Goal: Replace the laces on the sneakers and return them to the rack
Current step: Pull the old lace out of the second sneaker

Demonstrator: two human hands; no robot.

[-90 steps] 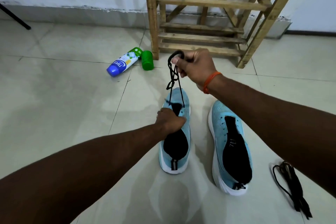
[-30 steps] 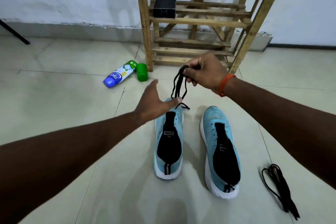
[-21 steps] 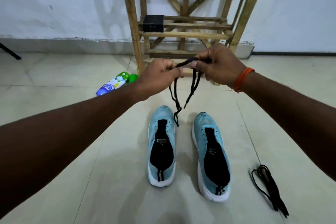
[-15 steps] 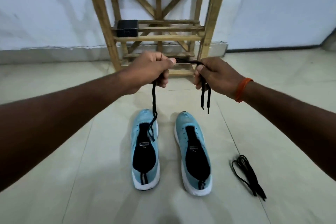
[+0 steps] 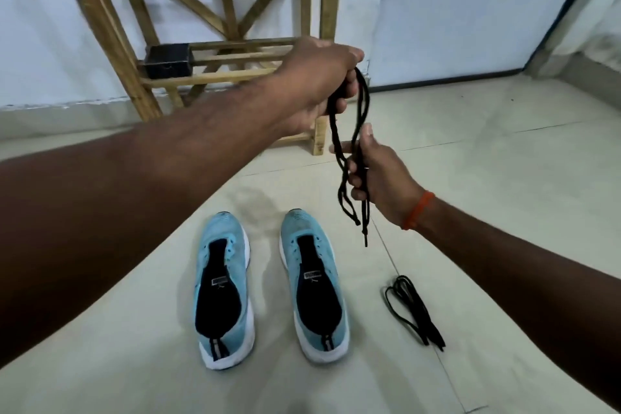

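- The left hand (image 5: 319, 84) is fisted round the top of the black lace (image 5: 368, 101). The right hand (image 5: 379, 175), just below it, has its fingers curled on the hanging strands.
- The lace is in the air, right of and beyond the two blue sneakers, with its tips dangling free.
- The left sneaker (image 5: 223, 289) and right sneaker (image 5: 314, 286) sit side by side on the floor, near the wooden rack (image 5: 100, 27). No lace shows in either.
- Risk: the lace hangs doubled in loops between the hands, so pulling them apart could snag it into a knot.
- Risk: if the lower hand's hold slips, the lace could drop onto the second lace (image 5: 413, 309) bundled on the floor at right. Old and new would then mix (both are black, and I cannot tell which is which).
- Risk: the ends look uneven, so threading may start lopsided.
- Hidden: the back of the left hand covers its fingertips, so the strand count in that fist is unclear.
- The eyelets are too small to read.
- The rack's top and left side are cut off by the frame.
- The contents of the black box (image 5: 168, 60) on its shelf are unknown.
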